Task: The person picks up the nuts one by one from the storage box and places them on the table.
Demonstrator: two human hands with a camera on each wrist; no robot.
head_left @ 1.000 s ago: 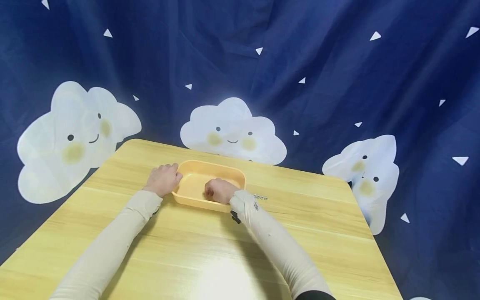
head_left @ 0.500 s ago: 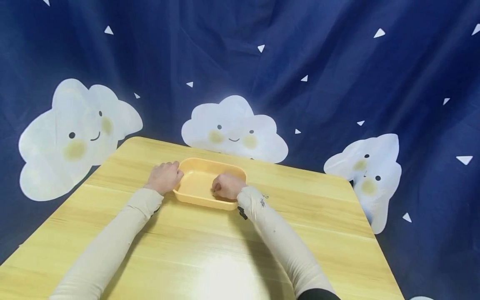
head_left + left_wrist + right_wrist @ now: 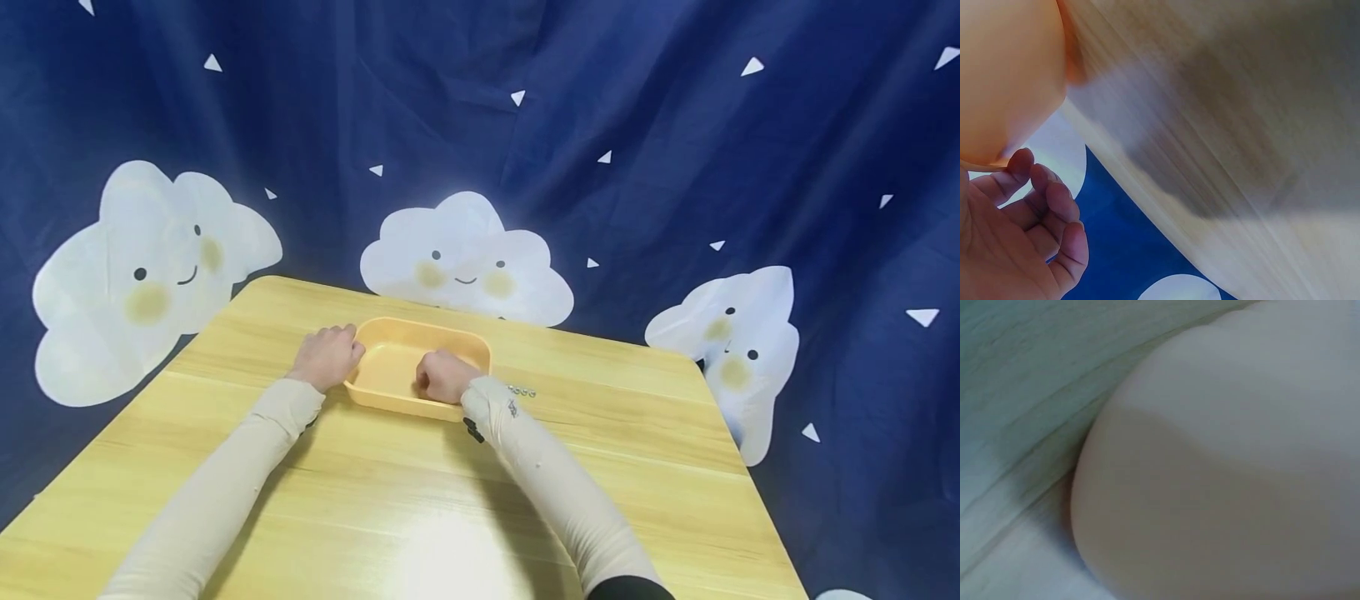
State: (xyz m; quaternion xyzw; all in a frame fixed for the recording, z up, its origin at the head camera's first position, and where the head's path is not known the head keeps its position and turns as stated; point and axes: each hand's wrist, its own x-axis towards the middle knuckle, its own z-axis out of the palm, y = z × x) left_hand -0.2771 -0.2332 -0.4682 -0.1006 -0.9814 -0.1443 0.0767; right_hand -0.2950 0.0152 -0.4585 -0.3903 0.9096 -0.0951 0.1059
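Observation:
A shallow orange-yellow plastic tray (image 3: 390, 367) with rounded corners sits toward the back of the table. My left hand (image 3: 326, 357) grips its left rim, thumb over the edge; the left wrist view shows the curled fingers (image 3: 1069, 247) under the rim on the outside. My right hand (image 3: 444, 377) is low inside the tray at the right, fingers curled downward. Its fingertips are hidden, and I cannot tell whether they pinch anything. The blurred outer wall of the tray (image 3: 1179, 506) fills most of the right wrist view. Just right of the tray lie several tiny silvery metal pieces (image 3: 522, 392) in a row.
The light wood-grain table (image 3: 360, 500) extends toward me, with a bright glare patch near the front. A dark blue curtain (image 3: 637, 100) with white clouds hangs behind it. My right sleeve (image 3: 540, 475) crosses close beside the metal pieces.
My right hand shifted a little to the right inside the tray, then came back left, uncovering the row of metal pieces. The left hand stayed on the rim.

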